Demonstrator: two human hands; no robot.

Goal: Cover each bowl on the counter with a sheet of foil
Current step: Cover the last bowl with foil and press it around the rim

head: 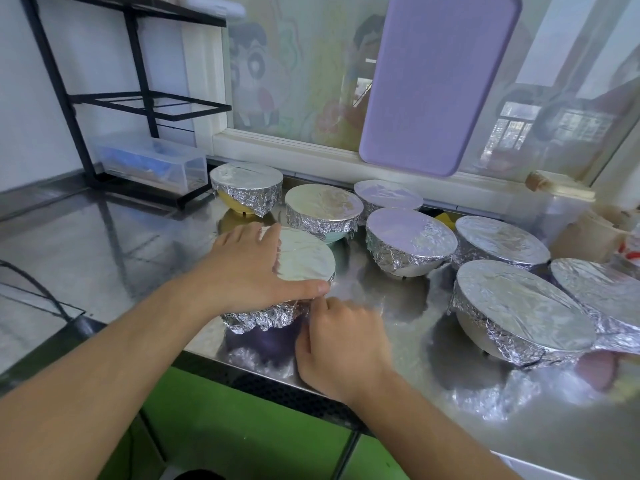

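Nearest the camera, the right hand (pixel 341 344) curls its fingers (pixel 323 306) against the near side of the foil-wrapped bowl (pixel 277 317), apparently pinching or tucking the crumpled foil skirt (pixel 263 318); exactly how they grip it is hidden. Over that bowl the left hand (pixel 252 268) lies flat on the foil top (pixel 304 258), fingers spread, thumb pressed along the near rim.

Judging by this, the step in hand is crimping the sheet around this bowl, which sits close to the front edge of the steel desk (pixel 138 244). Next, the tucking should probably continue round the rim until it is snug.

Behind and to the right of that bowl stand seven more bowls (pixel 410 239), all already covered; their contents are hidden.
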